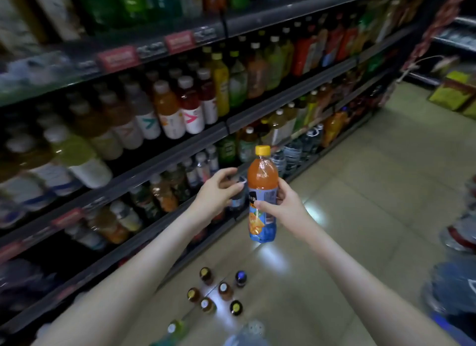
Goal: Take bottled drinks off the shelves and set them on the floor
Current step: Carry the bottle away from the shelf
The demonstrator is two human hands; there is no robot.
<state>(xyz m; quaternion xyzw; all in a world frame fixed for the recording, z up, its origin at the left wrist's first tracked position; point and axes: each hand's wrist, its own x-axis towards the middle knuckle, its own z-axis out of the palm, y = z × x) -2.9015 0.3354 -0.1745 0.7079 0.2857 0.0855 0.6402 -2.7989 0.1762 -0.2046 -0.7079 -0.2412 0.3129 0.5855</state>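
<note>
**Full juice bottle in hand, floor next**

My right hand (286,206) grips the orange juice bottle (262,175) round its label, thumb in front. The bottle is upright, clear of the shelves (180,142) and well above the floor (360,191). My left hand (216,191) hovers just beside it, fingers loosely curved; I cannot tell whether it holds anything. The bottle looks full, so I judge it fairly heavy, with thin walls that give and a slick label. This mid-body grip suits lowering it beside the standing bottles (222,291).
</note>
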